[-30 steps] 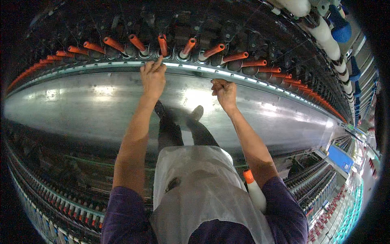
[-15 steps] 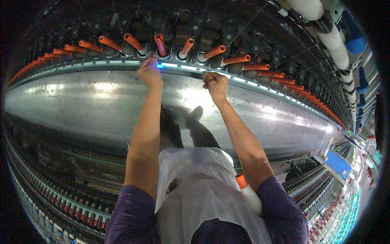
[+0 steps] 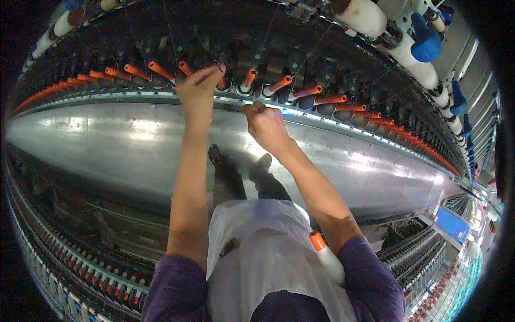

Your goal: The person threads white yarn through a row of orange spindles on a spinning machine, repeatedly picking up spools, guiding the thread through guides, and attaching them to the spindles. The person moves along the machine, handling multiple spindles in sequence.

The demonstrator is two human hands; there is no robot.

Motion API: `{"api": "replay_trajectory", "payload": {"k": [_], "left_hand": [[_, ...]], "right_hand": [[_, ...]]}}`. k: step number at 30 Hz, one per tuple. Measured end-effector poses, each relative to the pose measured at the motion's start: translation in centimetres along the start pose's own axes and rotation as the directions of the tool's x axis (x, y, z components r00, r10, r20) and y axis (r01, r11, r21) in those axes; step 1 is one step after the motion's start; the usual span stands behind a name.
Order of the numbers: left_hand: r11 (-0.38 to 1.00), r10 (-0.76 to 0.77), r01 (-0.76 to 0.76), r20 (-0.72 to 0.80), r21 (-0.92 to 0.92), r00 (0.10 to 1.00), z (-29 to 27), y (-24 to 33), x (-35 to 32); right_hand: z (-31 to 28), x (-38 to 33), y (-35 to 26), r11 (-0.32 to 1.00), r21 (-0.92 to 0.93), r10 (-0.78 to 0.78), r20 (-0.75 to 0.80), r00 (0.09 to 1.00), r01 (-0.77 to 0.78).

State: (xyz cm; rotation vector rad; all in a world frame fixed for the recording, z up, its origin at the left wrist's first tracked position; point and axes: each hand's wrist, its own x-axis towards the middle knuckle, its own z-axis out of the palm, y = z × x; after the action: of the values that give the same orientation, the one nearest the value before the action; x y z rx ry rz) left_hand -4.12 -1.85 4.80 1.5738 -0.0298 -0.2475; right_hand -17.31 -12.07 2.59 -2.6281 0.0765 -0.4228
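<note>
Both hands are raised to a row of orange spindles (image 3: 279, 83) on a long machine. The left hand (image 3: 199, 87) has its fingers pinched together at one spindle; what it grips cannot be told. The right hand (image 3: 266, 124) is closed in a loose fist just below the row, against the shiny metal panel (image 3: 107, 139). Below the hands, a white bobbin with an orange tip (image 3: 325, 257) sits in a clear plastic apron (image 3: 263, 257). White yarn rolls (image 3: 365, 16) hang above.

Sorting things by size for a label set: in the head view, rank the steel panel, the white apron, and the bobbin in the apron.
1. steel panel, spans the frame
2. white apron, though nearest the camera
3. bobbin, by far smallest
</note>
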Motion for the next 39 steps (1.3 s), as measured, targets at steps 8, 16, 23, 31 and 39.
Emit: {"api": "replay_trajectory", "payload": {"k": [8,16,23,31,39], "left_hand": [[0.82,-0.474,0.404,-0.086,-0.405,0.876,0.9,-9.7,-1.0],[0.903,-0.116,0.01,0.22,0.43,0.968,-2.5,-14.8,-0.2],[0.89,0.125,-0.254,0.333,0.378,0.935,-4.2,-15.3,0.5],[0.948,-0.146,-0.018,0.481,0.319,0.864,-8.2,1.7,-11.3],[0.348,-0.192,0.742,0.731,-0.573,0.655,-8.8,10.0,-6.7]], "right_hand": [[-4.9,-3.7,-3.1,0.992,0.006,-0.125,-0.032,0.992,0.125],[-1.7,-2.2,-4.1,0.987,0.031,-0.153,-0.068,0.986,0.155],[-3.7,6.6,-7.0,0.951,-0.04,-0.309,-0.13,0.942,0.307],[-9.2,6.5,-6.0,0.932,-0.333,-0.168,-0.04,0.985,0.145],[0.5,8.6,-5.7,0.884,-0.256,-0.415,-0.042,0.909,0.391]]}}
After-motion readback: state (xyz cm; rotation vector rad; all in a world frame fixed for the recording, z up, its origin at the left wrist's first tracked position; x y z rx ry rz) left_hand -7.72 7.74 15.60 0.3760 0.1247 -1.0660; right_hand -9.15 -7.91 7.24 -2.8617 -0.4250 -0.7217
